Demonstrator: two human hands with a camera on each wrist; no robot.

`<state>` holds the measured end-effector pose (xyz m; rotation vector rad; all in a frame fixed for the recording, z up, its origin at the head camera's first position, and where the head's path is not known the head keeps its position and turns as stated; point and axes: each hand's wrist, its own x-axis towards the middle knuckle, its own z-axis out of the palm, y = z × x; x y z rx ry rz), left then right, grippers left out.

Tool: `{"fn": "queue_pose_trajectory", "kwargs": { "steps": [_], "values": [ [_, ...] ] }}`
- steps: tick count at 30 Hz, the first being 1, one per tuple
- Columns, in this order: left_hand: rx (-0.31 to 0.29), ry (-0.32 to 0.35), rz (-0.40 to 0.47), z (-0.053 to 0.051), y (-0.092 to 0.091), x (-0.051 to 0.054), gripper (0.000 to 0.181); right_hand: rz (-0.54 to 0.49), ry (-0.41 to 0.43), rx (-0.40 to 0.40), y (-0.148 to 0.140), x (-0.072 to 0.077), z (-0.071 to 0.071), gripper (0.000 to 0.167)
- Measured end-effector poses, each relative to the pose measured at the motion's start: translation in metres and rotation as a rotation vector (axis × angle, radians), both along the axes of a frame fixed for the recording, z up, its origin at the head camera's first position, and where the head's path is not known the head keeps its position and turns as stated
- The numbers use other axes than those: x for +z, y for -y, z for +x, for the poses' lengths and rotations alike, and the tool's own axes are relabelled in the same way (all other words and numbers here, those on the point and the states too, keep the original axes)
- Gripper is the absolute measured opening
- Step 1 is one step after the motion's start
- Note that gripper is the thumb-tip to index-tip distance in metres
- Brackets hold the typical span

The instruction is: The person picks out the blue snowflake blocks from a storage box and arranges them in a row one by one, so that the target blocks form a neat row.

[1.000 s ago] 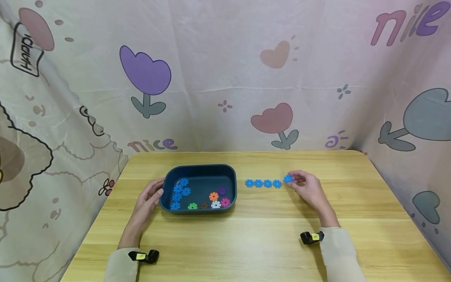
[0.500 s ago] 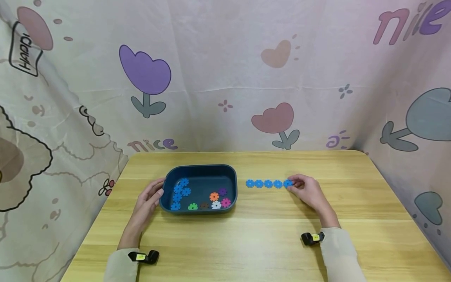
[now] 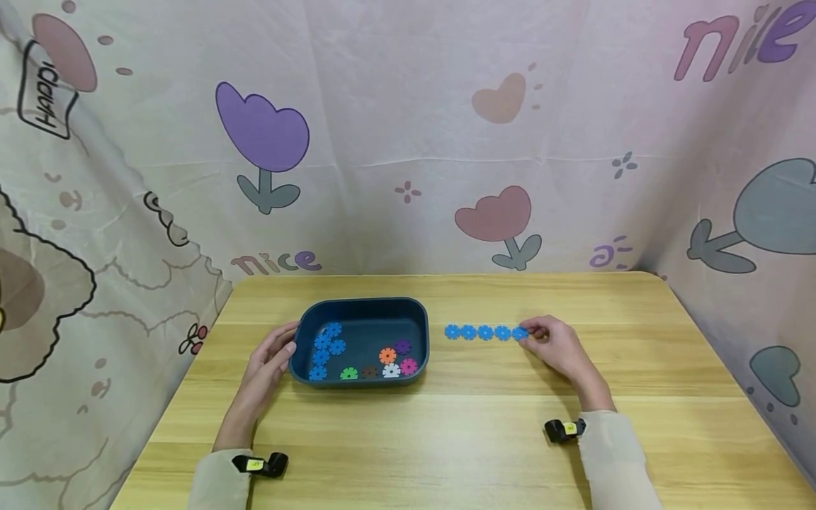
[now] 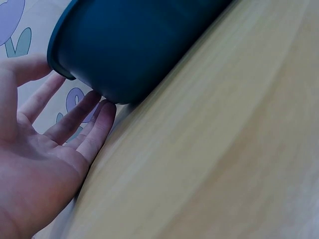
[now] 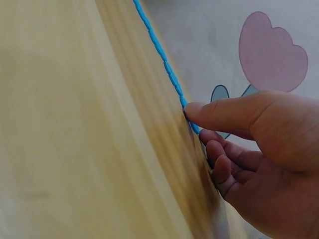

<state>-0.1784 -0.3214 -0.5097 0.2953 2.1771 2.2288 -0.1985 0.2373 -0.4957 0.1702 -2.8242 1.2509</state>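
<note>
At the table's right half, several blue snowflake discs [image 3: 485, 332] lie flat in a straight row, edge to edge. My right hand [image 3: 557, 346] pinches the disc at the right end of that row [image 3: 519, 333] between thumb and fingers, and it lies level with the others. Seen edge-on in the right wrist view, the row is a thin blue line [image 5: 164, 57] running to my thumb. My left hand [image 3: 264, 365] touches the left end of a dark blue plastic bin [image 3: 363, 382]. In the left wrist view, its extended fingers [image 4: 102, 122] rest against the outer wall and rim.
Inside the bin, several blue discs [image 3: 321, 341] lie at the left. Orange [image 3: 387, 355], purple [image 3: 402, 346], pink [image 3: 409, 366], white [image 3: 391, 371], brown [image 3: 369, 372] and green [image 3: 348, 373] discs sit toward its right and front. A printed curtain [image 3: 382, 142] hangs behind the wooden table [image 3: 408, 446].
My right hand has lowered its blue disc and brought it left and nearer, so it now ends the row. The left hand and the bin have stayed in place.
</note>
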Motion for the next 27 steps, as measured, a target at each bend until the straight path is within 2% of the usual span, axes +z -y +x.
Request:
{"fn": "queue_pose_trajectory", "kwargs": {
  "steps": [6,11,14,19,22,27],
  "values": [
    [-0.006,0.004,0.003,-0.001,0.0,0.0,0.046,-0.018,-0.024,0.002,-0.001,0.003,0.0,0.03],
    [-0.009,-0.002,0.006,-0.002,0.001,0.0,0.046,-0.064,-0.082,0.024,0.007,0.015,0.003,0.032],
    [-0.01,-0.002,0.01,-0.002,0.002,-0.001,0.046,-0.102,-0.109,0.052,0.017,0.025,0.005,0.03],
    [-0.01,0.003,0.005,-0.001,0.002,-0.001,0.047,-0.155,-0.104,0.094,0.038,0.037,0.01,0.028],
    [-0.008,0.005,0.005,-0.001,0.001,-0.001,0.047,-0.204,-0.107,0.117,0.05,0.041,0.012,0.026],
    [-0.009,0.004,0.015,-0.001,0.0,0.001,0.047,-0.277,-0.16,0.19,0.074,0.046,0.018,0.027]
  ]
}}
